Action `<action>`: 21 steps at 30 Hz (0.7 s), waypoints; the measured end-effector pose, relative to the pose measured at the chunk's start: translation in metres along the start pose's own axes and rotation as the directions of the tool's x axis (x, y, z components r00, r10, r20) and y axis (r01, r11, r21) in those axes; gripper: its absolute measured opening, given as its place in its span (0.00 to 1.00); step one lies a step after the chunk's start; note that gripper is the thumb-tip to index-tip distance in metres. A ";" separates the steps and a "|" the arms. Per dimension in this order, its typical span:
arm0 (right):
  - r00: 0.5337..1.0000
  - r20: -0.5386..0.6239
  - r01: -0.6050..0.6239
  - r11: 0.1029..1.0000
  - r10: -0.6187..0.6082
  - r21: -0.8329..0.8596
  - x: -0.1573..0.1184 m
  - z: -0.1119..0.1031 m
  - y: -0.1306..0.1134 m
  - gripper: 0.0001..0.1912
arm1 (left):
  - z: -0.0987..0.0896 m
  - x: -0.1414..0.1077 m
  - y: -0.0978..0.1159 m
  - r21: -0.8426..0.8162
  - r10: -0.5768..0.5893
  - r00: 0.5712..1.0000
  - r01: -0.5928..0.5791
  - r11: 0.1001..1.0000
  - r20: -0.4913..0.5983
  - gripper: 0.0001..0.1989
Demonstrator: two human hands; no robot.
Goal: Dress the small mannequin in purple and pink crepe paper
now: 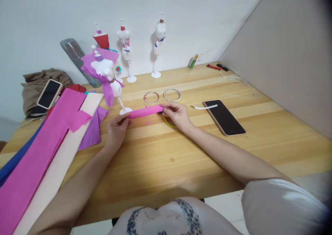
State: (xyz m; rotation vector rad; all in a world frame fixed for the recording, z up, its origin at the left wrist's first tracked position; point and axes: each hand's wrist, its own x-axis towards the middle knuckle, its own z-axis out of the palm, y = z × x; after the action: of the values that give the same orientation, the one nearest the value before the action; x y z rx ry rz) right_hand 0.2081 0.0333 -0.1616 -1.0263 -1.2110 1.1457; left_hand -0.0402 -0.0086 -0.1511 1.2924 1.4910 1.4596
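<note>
At the frame's centre, both ends of the pink strip [145,111] are hidden in the person's left hand [118,129] and right hand [176,115]; a dark bit at the right fingertips is too small to identify. The right hand covers part of a yellow ring [169,122]. At lower left, the frame cuts off the blue sheet [19,155], pink sheet [33,162] and pale sheet [64,159]. Lettering on the red packet [214,67], upper right, is unreadable.

Head view: I look from the person's head, forward and down over the near table [171,159].
Far side: wall [181,24].
</note>
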 end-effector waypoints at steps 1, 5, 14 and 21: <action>1.000 0.000 0.009 1.000 -0.009 -0.012 0.000 0.000 0.001 0.08 | 0.000 0.000 -0.001 0.007 -0.001 1.000 0.001 1.000 0.000 0.08; 0.998 0.003 0.064 0.993 -0.064 -0.099 0.000 -0.002 0.005 0.08 | 0.001 0.000 -0.002 0.019 -0.009 1.000 0.009 1.000 -0.007 0.07; 0.998 -0.001 0.067 0.987 -0.068 -0.149 0.000 -0.002 0.004 0.08 | 0.001 -0.001 0.001 -0.018 -0.042 0.999 0.041 0.999 -0.013 0.07; 0.999 -0.031 0.032 0.999 -0.032 -0.027 -0.001 0.001 -0.001 0.05 | 0.003 -0.003 0.003 -0.090 -0.064 0.997 0.061 0.994 -0.036 0.08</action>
State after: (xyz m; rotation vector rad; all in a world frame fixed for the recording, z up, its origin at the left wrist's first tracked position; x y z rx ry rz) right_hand 0.2068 0.0318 -0.1604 -1.0374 -1.2162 1.0877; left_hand -0.0363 -0.0110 -0.1494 1.1605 1.4613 1.5004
